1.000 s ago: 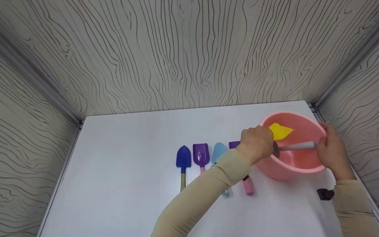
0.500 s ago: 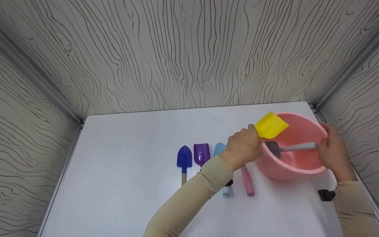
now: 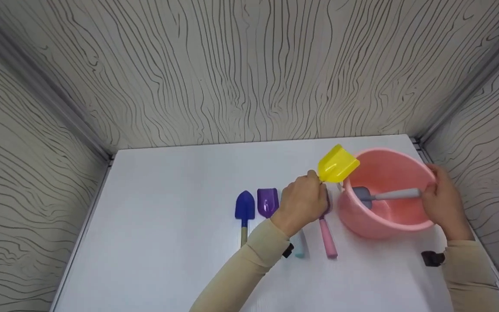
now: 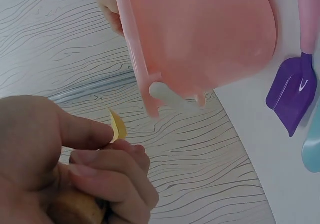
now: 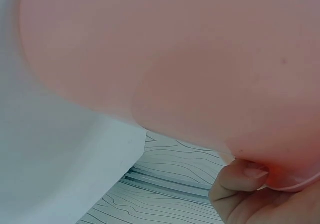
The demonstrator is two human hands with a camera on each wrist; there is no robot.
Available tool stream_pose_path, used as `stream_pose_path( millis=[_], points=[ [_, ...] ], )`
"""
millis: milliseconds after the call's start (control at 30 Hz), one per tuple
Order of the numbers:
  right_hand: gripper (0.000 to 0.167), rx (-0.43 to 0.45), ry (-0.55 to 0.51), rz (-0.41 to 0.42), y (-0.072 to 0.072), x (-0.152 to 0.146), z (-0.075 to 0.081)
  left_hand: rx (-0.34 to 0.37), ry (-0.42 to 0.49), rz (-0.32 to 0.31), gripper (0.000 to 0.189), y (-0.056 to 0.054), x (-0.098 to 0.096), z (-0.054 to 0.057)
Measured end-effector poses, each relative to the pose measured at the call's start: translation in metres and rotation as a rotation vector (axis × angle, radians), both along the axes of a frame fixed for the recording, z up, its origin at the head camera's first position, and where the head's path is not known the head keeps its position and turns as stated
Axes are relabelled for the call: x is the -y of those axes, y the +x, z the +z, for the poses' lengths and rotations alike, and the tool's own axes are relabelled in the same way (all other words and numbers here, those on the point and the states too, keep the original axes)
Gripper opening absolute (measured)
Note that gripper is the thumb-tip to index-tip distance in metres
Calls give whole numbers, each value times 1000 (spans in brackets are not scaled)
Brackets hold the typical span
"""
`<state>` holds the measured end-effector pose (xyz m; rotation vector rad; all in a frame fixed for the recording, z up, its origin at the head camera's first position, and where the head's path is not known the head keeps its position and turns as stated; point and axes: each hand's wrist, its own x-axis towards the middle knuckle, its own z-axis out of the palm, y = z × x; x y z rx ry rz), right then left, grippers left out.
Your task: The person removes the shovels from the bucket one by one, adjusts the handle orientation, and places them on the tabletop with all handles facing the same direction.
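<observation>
My left hand (image 3: 302, 201) grips the handle of a toy shovel with a yellow blade (image 3: 338, 164), held above the table just left of a pink bucket (image 3: 373, 227). In the left wrist view the curled fingers wrap the shovel's wooden handle (image 4: 79, 207). On the bucket's right side, my right hand (image 3: 443, 201) holds the rim, thumb (image 5: 255, 171) showing in the right wrist view. Inside the bucket lies a shovel with a grey blade and pale grey handle (image 3: 399, 194).
Left of the bucket, a blue shovel (image 3: 244, 207), a purple shovel (image 3: 267, 201), a light blue shovel (image 3: 299, 246) partly hidden by the left hand, and a pink-handled purple shovel (image 3: 328, 240) lie in a row. Wood-patterned walls (image 3: 232, 78) enclose the white table (image 3: 154, 225).
The left hand has lifted the yellow shovel out over the bucket's left rim and moved left with it. The right hand keeps its hold on the rim; the grey shovel stays inside.
</observation>
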<state>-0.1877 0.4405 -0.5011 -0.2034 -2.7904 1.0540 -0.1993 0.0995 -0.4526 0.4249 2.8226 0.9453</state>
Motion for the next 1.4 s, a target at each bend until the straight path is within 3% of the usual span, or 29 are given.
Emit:
stream_pose_path(
  millis=[233,600,833,1067,1400],
  points=[
    [53,18,5,-7,0,-1,1,30,82,61,18,1,14,-16],
    [54,21,-16,-8,0,4,-4,38,127,73,20,8,28,-45],
    [53,-22,12,2,-1,3,-2,88,225,118,23,9,39,-61],
    [53,-16,21,12,-3,3,-2,59,312,140,19,14,57,-79],
    [53,-2,36,10,-1,1,0,142,356,274,22,23,76,-104]
  ],
)
